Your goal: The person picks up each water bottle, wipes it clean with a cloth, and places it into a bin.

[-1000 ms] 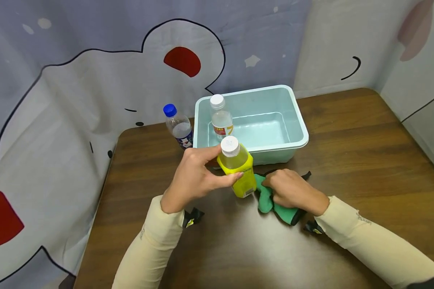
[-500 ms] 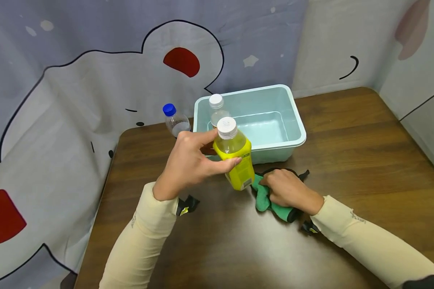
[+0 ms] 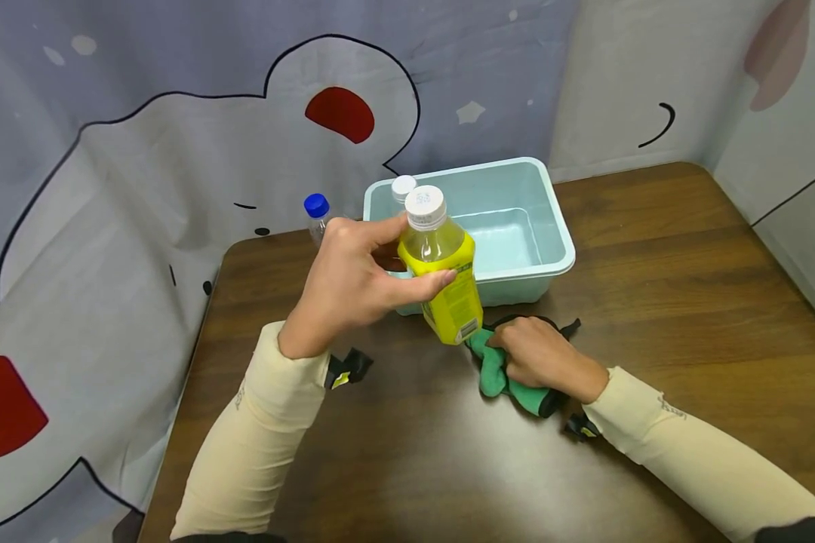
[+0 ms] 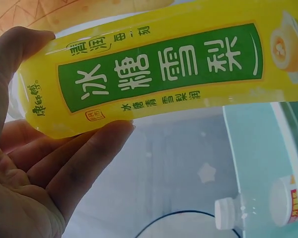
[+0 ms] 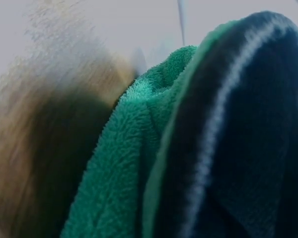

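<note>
In the head view my left hand (image 3: 349, 283) holds a yellow-labelled drink bottle (image 3: 444, 290) with a white cap, thumb on the near side and fingers at its upper part. The bottle is raised above the table and tilts slightly. Its green panel with white characters fills the top of the left wrist view. To the right, low on the table, my right hand (image 3: 543, 358) grips a crumpled green cloth (image 3: 494, 373) with dark edging, its fingers curled into the folds. Fuzzy green pile (image 5: 121, 148) of that cloth shows close up in the right wrist view.
Behind the hands stands a pale blue-green plastic basin (image 3: 550, 211). A white-capped bottle (image 3: 404, 188) is inside it at the left, mostly hidden. Left of the basin is a blue-capped bottle (image 3: 317, 207), partly covered by my left hand. A printed curtain (image 3: 176, 166) hangs behind the wooden table (image 3: 652, 249).
My left hand has lifted the yellow-labelled drink bottle higher, covering more of the two bottles behind. The right hand and the green cloth have hardly moved.
</note>
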Tool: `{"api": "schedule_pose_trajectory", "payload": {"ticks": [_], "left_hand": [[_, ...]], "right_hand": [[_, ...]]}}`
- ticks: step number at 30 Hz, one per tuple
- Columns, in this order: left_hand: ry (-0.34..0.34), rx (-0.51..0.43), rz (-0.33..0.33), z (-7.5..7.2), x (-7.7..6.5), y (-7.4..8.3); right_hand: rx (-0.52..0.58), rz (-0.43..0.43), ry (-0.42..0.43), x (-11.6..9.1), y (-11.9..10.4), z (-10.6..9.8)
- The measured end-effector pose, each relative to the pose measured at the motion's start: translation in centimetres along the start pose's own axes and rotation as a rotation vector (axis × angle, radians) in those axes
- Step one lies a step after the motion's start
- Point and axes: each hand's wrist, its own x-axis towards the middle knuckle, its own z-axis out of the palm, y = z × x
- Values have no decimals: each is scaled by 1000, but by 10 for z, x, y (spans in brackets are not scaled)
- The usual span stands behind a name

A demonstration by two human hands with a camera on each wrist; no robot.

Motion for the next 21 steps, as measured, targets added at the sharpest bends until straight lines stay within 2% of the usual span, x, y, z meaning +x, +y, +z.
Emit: {"api": "schedule_pose_trajectory", "payload": {"ticks": [11, 21], "left_hand": [[40, 7, 17, -5, 19, 10], [65, 28, 11, -7, 24, 15]], "right_hand": [[-4, -20, 11, 0, 3, 2], [4, -61, 28, -4, -4, 3]]}}
